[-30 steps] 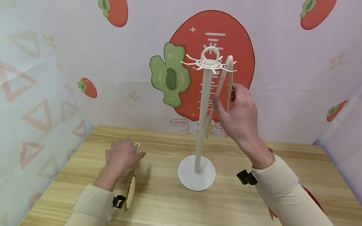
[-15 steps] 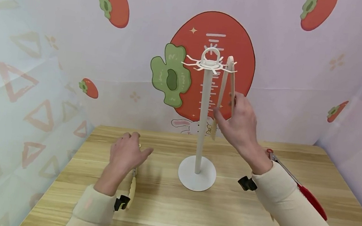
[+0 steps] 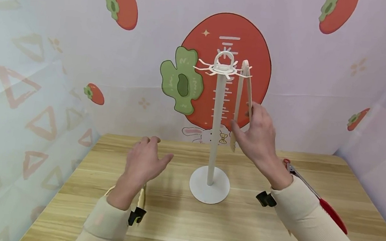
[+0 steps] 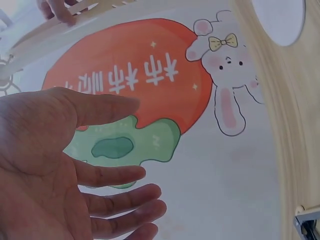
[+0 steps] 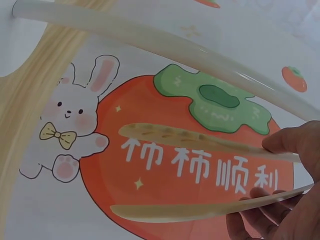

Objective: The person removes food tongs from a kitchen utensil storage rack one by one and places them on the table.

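Wooden tongs [image 3: 238, 101] hang by their bend from a hook on the right side of a white rack [image 3: 215, 138]. My right hand [image 3: 260, 137] holds them partway down, thumb at one arm and fingers curled by the other. In the right wrist view the two tong arms [image 5: 165, 212] stand apart, their tips free. My left hand [image 3: 144, 160] hovers over the left of the table, fingers spread, holding nothing. Beneath it lie tongs with cream scalloped ends [image 3: 141, 198], partly hidden by the hand and wrist; a metal part [image 4: 307, 223] shows in the left wrist view.
Red-tipped metal tongs [image 3: 333, 215] lie on the right of the wooden table [image 3: 174, 228], partly behind the right sleeve. The rack's round white base [image 3: 215, 193] stands mid-table, with several hooks [image 3: 202, 68] around its top. A printed backdrop [image 3: 142, 64] rises behind.
My left hand has lifted off the cream-ended tongs and moved rightward. My right hand has slid slightly down and right, and the hanging wooden tongs have swung right with it.
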